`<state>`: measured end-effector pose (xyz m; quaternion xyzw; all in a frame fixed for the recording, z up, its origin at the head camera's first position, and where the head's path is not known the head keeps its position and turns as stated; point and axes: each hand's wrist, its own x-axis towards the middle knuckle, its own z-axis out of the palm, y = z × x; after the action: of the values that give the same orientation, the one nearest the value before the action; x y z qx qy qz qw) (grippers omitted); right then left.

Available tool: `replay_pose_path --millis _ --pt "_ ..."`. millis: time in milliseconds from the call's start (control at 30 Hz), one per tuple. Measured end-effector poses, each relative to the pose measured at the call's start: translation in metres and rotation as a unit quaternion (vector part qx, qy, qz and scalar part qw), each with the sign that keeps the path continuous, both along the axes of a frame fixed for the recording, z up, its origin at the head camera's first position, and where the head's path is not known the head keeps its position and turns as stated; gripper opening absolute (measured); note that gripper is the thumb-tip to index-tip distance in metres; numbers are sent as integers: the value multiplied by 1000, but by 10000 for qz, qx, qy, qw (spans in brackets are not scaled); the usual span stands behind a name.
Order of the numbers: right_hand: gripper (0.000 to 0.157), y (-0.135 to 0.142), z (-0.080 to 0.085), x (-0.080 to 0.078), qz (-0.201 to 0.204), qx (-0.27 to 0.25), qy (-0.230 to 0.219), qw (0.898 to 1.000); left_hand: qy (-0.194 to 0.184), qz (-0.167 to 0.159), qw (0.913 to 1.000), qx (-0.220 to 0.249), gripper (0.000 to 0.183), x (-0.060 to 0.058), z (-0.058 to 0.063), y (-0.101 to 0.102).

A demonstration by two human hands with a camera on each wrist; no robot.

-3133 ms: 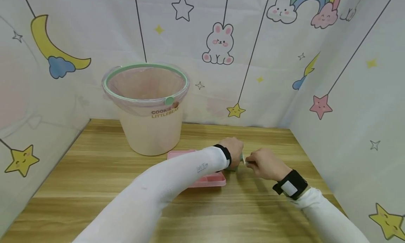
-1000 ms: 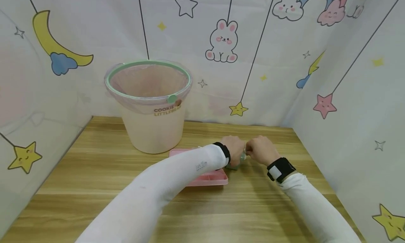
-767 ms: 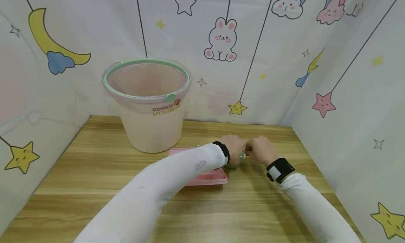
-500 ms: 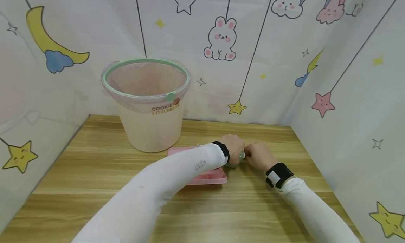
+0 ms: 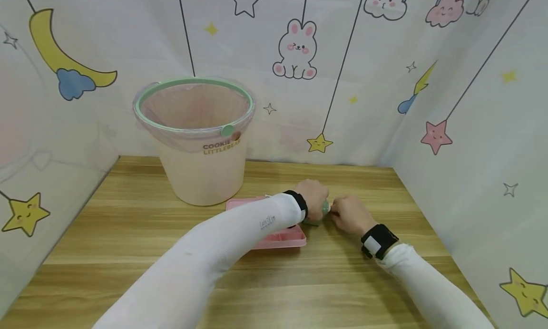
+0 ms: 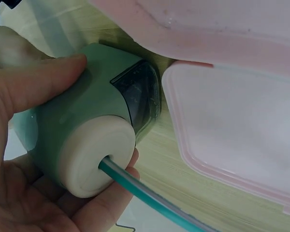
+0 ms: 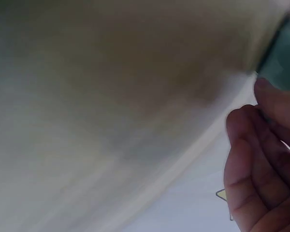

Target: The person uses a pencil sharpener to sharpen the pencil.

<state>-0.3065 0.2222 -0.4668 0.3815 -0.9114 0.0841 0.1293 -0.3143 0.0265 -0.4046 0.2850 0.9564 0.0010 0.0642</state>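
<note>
In the left wrist view my left hand grips a green pencil sharpener with a dark see-through shavings window. A teal-and-grey pencil sticks out of the round cream front. My left hand largely hides the sharpener in the head view. On its far side, my right hand has its fingers curled at the sharpener's pale crank end. In the right wrist view the right hand shows thumb and bent fingers meeting beside the green body; the handle between them is hidden.
A pink compartment box lies under the left forearm, close to the sharpener. Behind it on the left stands a tall lined bucket with a green rim. Patterned cloth walls border the wooden table.
My right hand came in against the sharpener's end, went up, then came lower again, in a turning motion. My left hand kept its grip on the sharpener. The head view shifted slightly.
</note>
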Motion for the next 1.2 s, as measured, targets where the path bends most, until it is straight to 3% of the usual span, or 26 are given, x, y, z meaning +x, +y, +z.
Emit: replay_pose_path --millis 167,400,600,900,1200 --pt "14 0 -4 12 176 362 386 9984 -56 8 10000 10 21 -1 -1 1" --pt "22 -4 4 20 50 653 -49 9978 -126 32 9999 -18 19 -2 0 3" --pt "30 -5 14 21 168 690 -390 9967 -39 17 9999 -92 20 0 1 3" --pt "39 -6 27 24 439 827 -509 9943 48 25 9999 -111 21 1 -1 4" --pt "43 -7 48 29 684 1149 -429 9901 -113 37 9999 -64 17 2 4 5"
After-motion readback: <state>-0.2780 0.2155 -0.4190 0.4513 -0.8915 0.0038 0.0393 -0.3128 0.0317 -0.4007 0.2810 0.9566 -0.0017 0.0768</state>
